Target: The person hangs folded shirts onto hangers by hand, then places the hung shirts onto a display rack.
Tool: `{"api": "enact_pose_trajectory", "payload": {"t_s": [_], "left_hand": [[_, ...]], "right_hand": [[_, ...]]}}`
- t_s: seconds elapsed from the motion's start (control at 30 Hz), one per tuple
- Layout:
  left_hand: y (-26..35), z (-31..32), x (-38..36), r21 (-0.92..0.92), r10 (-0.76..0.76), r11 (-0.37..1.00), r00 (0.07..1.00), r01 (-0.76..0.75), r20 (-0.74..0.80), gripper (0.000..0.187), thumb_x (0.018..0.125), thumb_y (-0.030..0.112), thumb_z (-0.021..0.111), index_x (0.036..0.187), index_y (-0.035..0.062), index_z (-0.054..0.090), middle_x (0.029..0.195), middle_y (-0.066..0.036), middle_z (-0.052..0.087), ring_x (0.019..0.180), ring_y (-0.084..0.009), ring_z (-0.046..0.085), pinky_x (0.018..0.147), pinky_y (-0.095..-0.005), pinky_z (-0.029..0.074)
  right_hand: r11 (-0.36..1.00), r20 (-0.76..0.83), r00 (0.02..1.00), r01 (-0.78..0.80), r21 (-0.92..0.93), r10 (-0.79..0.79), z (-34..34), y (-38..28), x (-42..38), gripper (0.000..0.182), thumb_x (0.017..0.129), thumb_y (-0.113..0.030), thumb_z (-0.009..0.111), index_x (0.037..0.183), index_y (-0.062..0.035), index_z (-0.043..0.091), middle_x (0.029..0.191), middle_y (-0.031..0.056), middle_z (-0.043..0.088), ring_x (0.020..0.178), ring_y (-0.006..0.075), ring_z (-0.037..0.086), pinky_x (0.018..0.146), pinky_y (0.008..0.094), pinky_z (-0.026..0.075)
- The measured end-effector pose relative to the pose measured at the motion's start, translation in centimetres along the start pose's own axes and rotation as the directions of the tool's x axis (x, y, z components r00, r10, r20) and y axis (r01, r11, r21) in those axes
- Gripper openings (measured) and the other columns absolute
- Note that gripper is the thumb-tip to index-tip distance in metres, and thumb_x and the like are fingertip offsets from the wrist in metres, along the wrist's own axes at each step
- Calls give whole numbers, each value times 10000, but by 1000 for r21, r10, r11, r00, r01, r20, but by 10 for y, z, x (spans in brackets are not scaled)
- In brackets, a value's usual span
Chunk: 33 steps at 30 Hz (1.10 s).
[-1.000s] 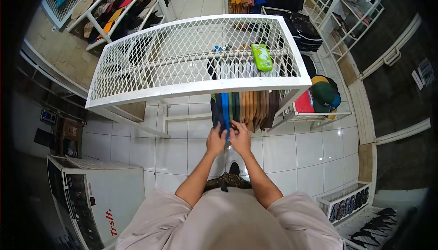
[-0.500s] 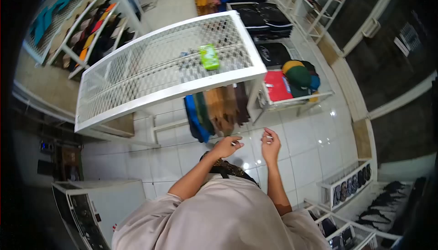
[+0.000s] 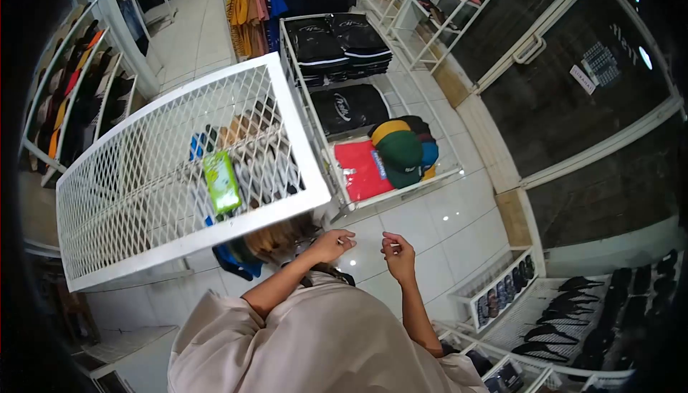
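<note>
My left hand (image 3: pixel 332 245) hangs in the air in front of my body, fingers loosely bent and apart, holding nothing. To its right is my right hand (image 3: pixel 399 257), raised above the tiled floor, also empty with relaxed, half-curled fingers. The near corner of a white mesh-topped rack (image 3: pixel 299 131) is close to my left hand, without contact. On the mesh lies a bright green packet (image 3: pixel 221 182). Brown and blue garments (image 3: pixel 276 239) hang beneath the rack, partly hidden by its frame and my left arm.
Ahead, a white display stand holds a red packaged garment (image 3: pixel 358 171), several caps (image 3: pixel 398 151) and stacked black packages (image 3: pixel 349 108). A glass door (image 3: pixel 605 70) is at the right. Lower right, sandals (image 3: pixel 566 307) lie on a shelf beside a small white rack (image 3: pixel 469 300). Clothes (image 3: pixel 247 10) hang at the back.
My view has moved closer to the mesh rack and turned right, so the rack and display stand sit further left. Both hands remain raised and empty, fingers slightly more curled on the right.
</note>
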<state>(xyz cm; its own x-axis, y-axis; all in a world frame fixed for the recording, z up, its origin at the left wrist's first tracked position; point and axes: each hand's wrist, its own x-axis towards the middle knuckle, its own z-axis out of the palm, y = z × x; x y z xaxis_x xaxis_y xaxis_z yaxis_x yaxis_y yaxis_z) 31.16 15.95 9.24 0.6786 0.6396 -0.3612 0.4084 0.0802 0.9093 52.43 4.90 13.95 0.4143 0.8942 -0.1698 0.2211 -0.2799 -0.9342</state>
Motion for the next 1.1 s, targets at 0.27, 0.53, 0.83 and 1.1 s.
{"api": "enact_pose_trajectory", "payload": {"t_s": [0.27, 0.53, 0.83, 1.1], "left_hand": [[76, -28, 84, -51, 74, 994, 940, -97, -332, 348, 948, 237, 688, 1236, 41, 691, 962, -144, 742, 859, -215, 709, 805, -340, 544], [102, -35, 91, -126, -15, 988, 751, -92, -661, 244, 960, 122, 665, 1167, -4, 697, 928, -165, 717, 785, -182, 698, 735, -317, 545], [88, -28, 205, -220, -327, 942, 540, 254, -776, 285, 990, 199, 654, 1162, -24, 698, 919, -145, 725, 811, -177, 687, 751, -328, 542], [51, -81, 398, -97, -292, 946, 680, 310, -673, 287, 988, 235, 638, 1150, 4, 687, 992, -207, 729, 872, -327, 723, 790, -403, 568]], "right_hand": [[997, -116, 990, -79, -25, 75, -38, -24, 114, 269, 993, -148, 642, 1233, -36, 691, 949, 41, 698, 774, 117, 686, 628, 251, 552], [993, 111, 987, -121, 1, 120, -14, 15, 232, 223, 967, -81, 655, 1177, -23, 704, 912, 58, 708, 753, 121, 677, 657, 260, 529], [995, 340, 940, 65, -71, -37, 4, 46, 490, 200, 951, -126, 671, 1114, -26, 730, 923, 109, 754, 787, 170, 711, 723, 307, 551], [939, 404, 905, 12, -344, 136, 57, 128, 668, 241, 913, -193, 692, 1086, -36, 746, 965, 129, 758, 877, 240, 731, 785, 342, 558]]}}
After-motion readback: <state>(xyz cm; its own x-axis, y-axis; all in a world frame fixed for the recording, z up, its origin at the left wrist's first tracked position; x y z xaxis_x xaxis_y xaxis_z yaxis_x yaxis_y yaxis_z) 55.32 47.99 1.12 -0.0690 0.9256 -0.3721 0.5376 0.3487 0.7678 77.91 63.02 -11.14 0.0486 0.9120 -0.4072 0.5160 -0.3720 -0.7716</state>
